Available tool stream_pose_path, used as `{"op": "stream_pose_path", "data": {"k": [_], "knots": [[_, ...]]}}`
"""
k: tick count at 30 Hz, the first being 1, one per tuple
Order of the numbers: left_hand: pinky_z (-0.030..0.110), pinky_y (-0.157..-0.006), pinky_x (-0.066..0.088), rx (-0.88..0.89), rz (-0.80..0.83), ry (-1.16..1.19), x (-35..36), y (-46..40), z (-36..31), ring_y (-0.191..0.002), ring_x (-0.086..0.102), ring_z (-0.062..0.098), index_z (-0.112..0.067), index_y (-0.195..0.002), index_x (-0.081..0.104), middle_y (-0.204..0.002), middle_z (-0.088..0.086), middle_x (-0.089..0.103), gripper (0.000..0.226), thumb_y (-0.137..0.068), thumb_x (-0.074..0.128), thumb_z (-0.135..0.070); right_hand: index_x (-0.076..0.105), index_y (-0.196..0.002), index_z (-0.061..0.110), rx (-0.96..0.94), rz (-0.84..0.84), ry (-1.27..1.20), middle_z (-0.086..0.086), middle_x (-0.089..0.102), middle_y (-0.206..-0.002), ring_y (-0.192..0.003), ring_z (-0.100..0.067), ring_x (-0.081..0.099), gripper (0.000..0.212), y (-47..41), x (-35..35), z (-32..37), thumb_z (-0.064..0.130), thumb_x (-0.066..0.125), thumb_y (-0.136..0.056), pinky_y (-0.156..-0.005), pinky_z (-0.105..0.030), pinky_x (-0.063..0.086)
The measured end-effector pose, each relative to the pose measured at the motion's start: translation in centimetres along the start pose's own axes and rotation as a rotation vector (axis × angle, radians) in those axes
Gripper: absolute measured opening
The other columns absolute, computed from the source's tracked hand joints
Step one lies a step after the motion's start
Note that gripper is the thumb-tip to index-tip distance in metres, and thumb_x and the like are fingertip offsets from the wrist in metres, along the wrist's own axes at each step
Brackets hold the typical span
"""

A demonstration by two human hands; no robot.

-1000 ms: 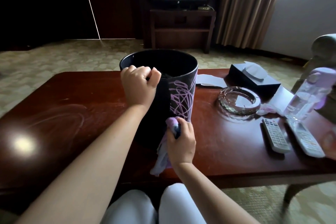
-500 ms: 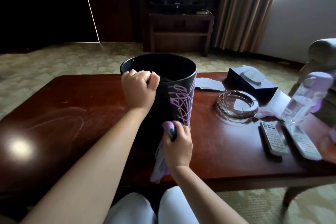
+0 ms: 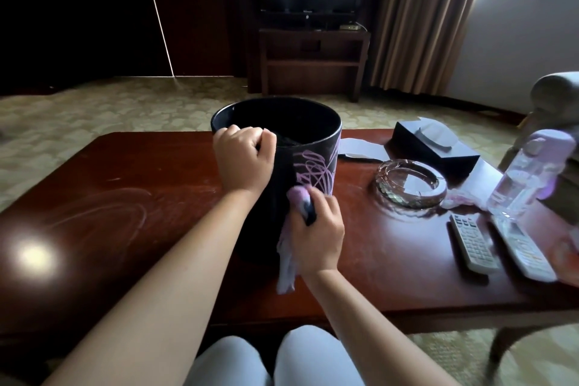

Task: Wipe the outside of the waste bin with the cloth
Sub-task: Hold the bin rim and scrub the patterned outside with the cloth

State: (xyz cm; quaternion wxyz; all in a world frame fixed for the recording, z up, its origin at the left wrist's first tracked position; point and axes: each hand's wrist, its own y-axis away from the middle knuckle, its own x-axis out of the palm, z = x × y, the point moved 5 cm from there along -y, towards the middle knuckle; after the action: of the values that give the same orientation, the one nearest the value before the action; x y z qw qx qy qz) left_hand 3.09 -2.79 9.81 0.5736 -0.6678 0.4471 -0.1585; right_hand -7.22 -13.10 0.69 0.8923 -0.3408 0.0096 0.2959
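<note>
We wipe the bin's near side.
Nearest us, our right hand [image 3: 316, 232] grips the cloth [image 3: 286, 260] against the black waste bin [image 3: 316, 166] on the worktop [image 3: 125, 197]; beyond, our left hand [image 3: 242, 160] curls its fingers over the rim.

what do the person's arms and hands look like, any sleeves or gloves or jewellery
Both forearms are bare up to the frame edge, with no sleeves in view. The left hand and right hand wear no gloves, and no rings, watch or bracelet show. Light-coloured trousers cover the knees below.
</note>
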Motion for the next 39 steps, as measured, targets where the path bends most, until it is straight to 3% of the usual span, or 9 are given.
{"op": "stream_pose_path", "data": {"k": [3,10,17,24,28,33,39], "knots": [[0.029,-0.057,0.019,-0.031,0.011,0.052,-0.1,0.0,0.0,-0.049,0.029,0.017,-0.022,-0.048,0.022,-0.045,-0.010,0.022,0.039,-0.082,0.040,-0.023,0.068,-0.106,0.009,-0.051,-0.071,-0.011,-0.009,0.063,-0.096,-0.088,-0.018,0.058,0.032,-2.6,-0.1,2.5,0.024,0.061,-0.079,-0.075,-0.019,0.039],[0.028,-0.061,0.021,-0.086,0.037,0.134,-0.3,0.0,0.0,-0.049,0.030,0.017,-0.029,-0.047,0.014,-0.041,-0.016,0.020,0.046,-0.083,0.043,-0.023,0.066,-0.112,0.013,0.043,0.104,0.101,-0.008,0.062,-0.101,-0.088,-0.028,0.062,0.032,0.9,0.5,-0.6,0.014,0.067,-0.080,-0.071,-0.027,0.043],[0.026,-0.060,0.014,-0.059,0.032,0.127,-0.4,0.0,0.1,-0.049,0.028,0.015,-0.028,-0.049,0.016,-0.043,-0.016,0.019,0.044,-0.084,0.041,-0.025,0.067,-0.109,0.013,-0.080,-0.076,-0.016,-0.008,0.062,-0.100,-0.088,-0.013,0.055,0.031,-4.1,-0.3,4.5,0.022,0.066,-0.080,-0.072,-0.020,0.039],[0.027,-0.060,0.016,-0.074,0.041,0.144,-0.5,-0.1,0.0,-0.049,0.029,0.016,-0.029,-0.048,0.014,-0.042,-0.016,0.020,0.045,-0.085,0.040,-0.027,0.066,-0.107,0.013,-0.089,0.071,0.102,-0.009,0.061,-0.097,-0.080,-0.027,0.062,0.033,-0.3,0.6,1.7,0.024,0.061,-0.076,-0.062,-0.033,0.051],[0.027,-0.060,0.015,-0.059,0.045,0.133,-0.5,0.0,0.1,-0.049,0.030,0.017,-0.025,-0.047,0.020,-0.043,-0.017,0.021,0.043,-0.085,0.040,-0.027,0.067,-0.107,0.011,-0.130,-0.086,-0.004,-0.008,0.063,-0.097,-0.087,-0.013,0.055,0.032,-3.9,-0.5,4.7,0.028,0.062,-0.080,-0.072,-0.021,0.041],[0.027,-0.060,0.014,-0.054,0.039,0.145,-0.4,-0.1,0.1,-0.049,0.030,0.017,-0.021,-0.047,0.024,-0.043,-0.016,0.020,0.042,-0.085,0.041,-0.026,0.067,-0.108,0.011,-0.103,-0.098,-0.014,-0.009,0.062,-0.098,-0.088,-0.015,0.055,0.030,-3.8,-0.3,4.1,0.016,0.067,-0.079,-0.072,-0.016,0.037],[0.029,-0.061,0.023,-0.051,0.033,0.154,-0.4,0.0,-0.1,-0.048,0.030,0.017,-0.030,-0.048,0.014,-0.041,-0.016,0.019,0.046,-0.085,0.041,-0.026,0.066,-0.111,0.014,0.069,0.165,0.133,-0.007,0.061,-0.104,-0.091,-0.026,0.060,0.029,1.3,0.5,-1.2,0.013,0.067,-0.082,-0.073,-0.026,0.041]]}}
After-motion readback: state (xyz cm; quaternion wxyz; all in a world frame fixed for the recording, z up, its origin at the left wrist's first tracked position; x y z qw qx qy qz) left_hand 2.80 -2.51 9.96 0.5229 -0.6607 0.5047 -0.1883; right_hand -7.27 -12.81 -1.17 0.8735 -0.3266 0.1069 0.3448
